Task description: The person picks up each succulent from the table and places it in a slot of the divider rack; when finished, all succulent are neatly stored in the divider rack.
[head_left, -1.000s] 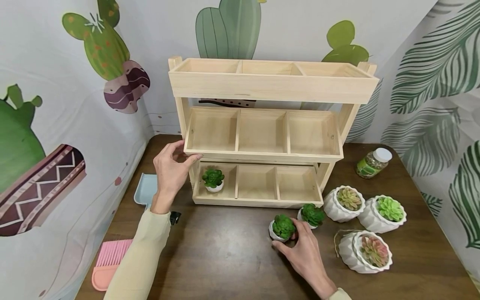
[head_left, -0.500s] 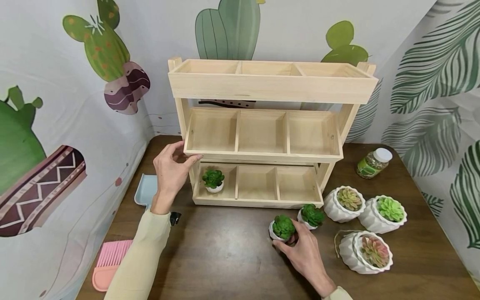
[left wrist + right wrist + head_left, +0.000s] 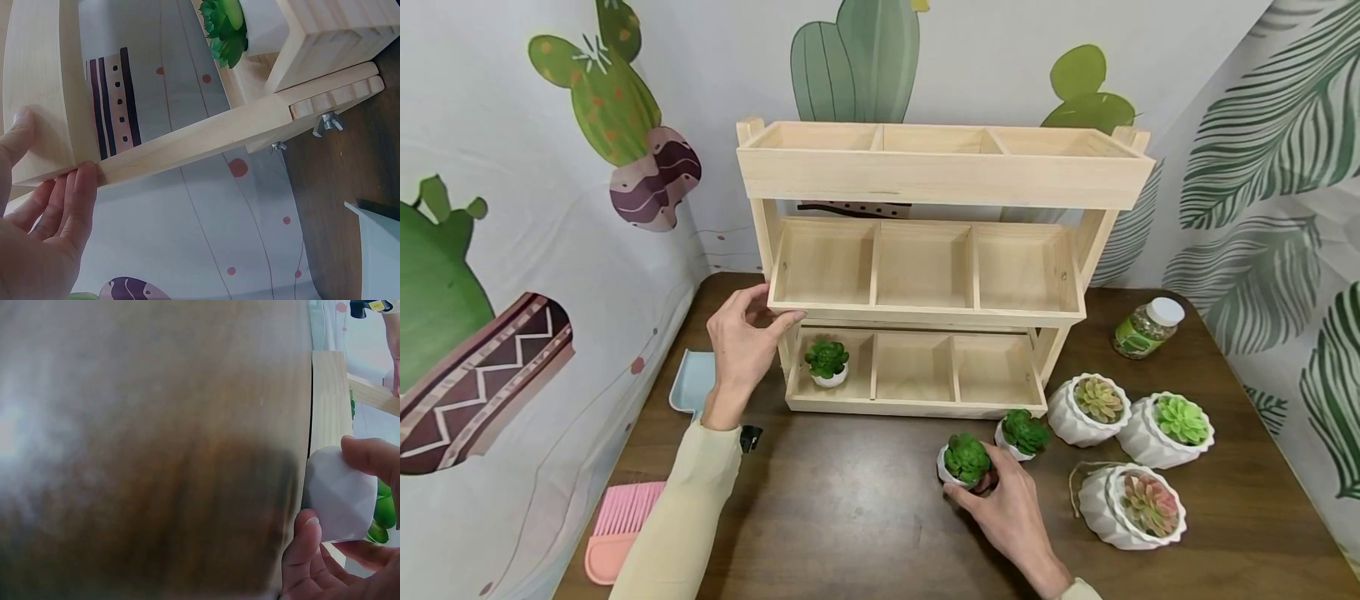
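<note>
Grasps unchanged from a second ago: right hand [image 3: 1003,504] around potted succulent [image 3: 965,458], left hand [image 3: 741,346] pinching wooden planter shelf [image 3: 947,177], left end. Brown counter [image 3: 842,508]; cactus-print backdrop [image 3: 722,67] at far side.

Shelf [image 3: 940,177] at back of desk [image 3: 850,508]. First plant [image 3: 827,362] in its bottom left compartment; second plant [image 3: 966,458] before its right half, in right hand [image 3: 1009,508]; third plant [image 3: 1024,433] just behind that, rightward. Three larger pots [image 3: 1082,412] further right, jar [image 3: 1142,331] behind. Dustpan [image 3: 692,381] left, brush [image 3: 623,533] before it.

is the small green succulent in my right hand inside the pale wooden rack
Out: the succulent is in front of the rack, dark tabletop showing between.
</note>
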Motion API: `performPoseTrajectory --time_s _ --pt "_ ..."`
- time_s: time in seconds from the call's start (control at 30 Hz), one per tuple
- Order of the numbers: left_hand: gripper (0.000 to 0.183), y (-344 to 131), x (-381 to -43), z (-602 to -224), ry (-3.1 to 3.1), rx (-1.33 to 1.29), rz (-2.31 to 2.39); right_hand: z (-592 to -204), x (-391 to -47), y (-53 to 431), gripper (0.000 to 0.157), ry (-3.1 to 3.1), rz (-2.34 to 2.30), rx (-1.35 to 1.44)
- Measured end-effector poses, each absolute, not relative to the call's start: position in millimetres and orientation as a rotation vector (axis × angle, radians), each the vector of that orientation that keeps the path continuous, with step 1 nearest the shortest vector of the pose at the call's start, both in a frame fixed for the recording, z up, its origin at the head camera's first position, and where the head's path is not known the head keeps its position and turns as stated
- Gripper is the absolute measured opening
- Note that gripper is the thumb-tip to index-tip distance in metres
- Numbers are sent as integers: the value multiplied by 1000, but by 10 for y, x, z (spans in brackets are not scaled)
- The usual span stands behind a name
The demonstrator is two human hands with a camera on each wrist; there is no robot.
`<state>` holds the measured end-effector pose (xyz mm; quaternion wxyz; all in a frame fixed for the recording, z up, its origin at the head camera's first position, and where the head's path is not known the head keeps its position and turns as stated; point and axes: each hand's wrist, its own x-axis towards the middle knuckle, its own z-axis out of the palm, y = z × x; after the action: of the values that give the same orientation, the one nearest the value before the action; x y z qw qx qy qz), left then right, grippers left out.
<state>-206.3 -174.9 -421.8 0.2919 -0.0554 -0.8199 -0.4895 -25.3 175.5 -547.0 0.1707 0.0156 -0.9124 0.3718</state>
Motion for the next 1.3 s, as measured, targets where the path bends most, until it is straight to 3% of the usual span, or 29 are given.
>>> performPoseTrajectory --time_s 0.23,0.7,1.3 --pt "54 -1748 -2051 -4220 -2202 -127 -1281 -5168 -192 1625 64 -2683 1052 -59" --pt "54 -1747 -2051 -4220 -2197 -134 -1306 -4978 -267 1537 63 -2642 1053 -25" --pt "54 -1741 -2061 -4215 -2193 -136 -1295 -4718 -723 1376 55 -2668 1164 -28"
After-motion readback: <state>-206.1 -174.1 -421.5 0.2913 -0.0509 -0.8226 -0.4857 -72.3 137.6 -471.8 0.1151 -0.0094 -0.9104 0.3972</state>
